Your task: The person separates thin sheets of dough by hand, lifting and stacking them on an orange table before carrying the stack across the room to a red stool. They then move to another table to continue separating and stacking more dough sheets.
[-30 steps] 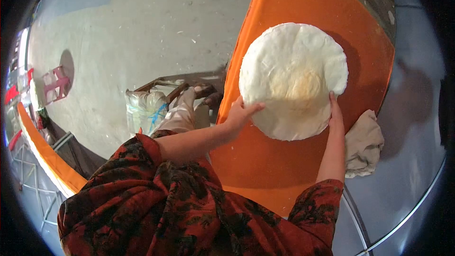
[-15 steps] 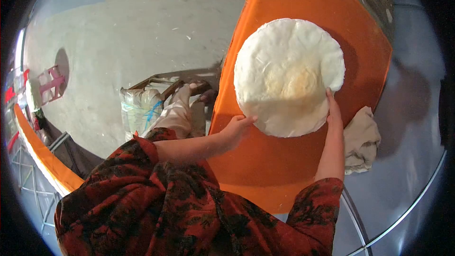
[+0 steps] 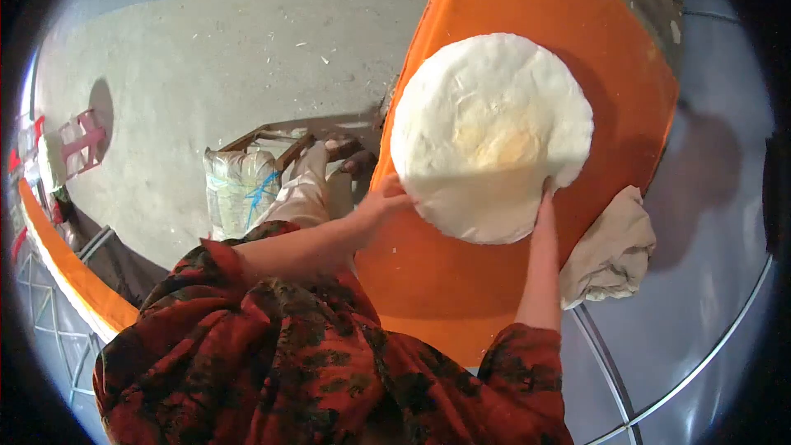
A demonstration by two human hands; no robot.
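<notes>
A round, puffy white pad (image 3: 486,115) with a yellowish patch near its middle is at an orange padded surface (image 3: 461,288). At the pad's lower-left rim is my left hand (image 3: 386,202), its fingers curled at the edge and partly hidden. My right hand (image 3: 545,198) grips the lower-right rim, where the edge dents inward; some of its fingers are out of sight against the pad. A shadow crosses the pad's lower part.
A crumpled beige cloth (image 3: 614,251) lies right of the orange surface. Left of it, on the concrete floor, stand a wrapped bundle (image 3: 239,194) and a wooden frame (image 3: 284,144). A pink stool (image 3: 82,144) is far left; metal tubing (image 3: 606,363) runs lower right.
Both hands and the white pad have shifted left, and the pad has turned a little. My right forearm has moved left, uncovering more of the beige cloth.
</notes>
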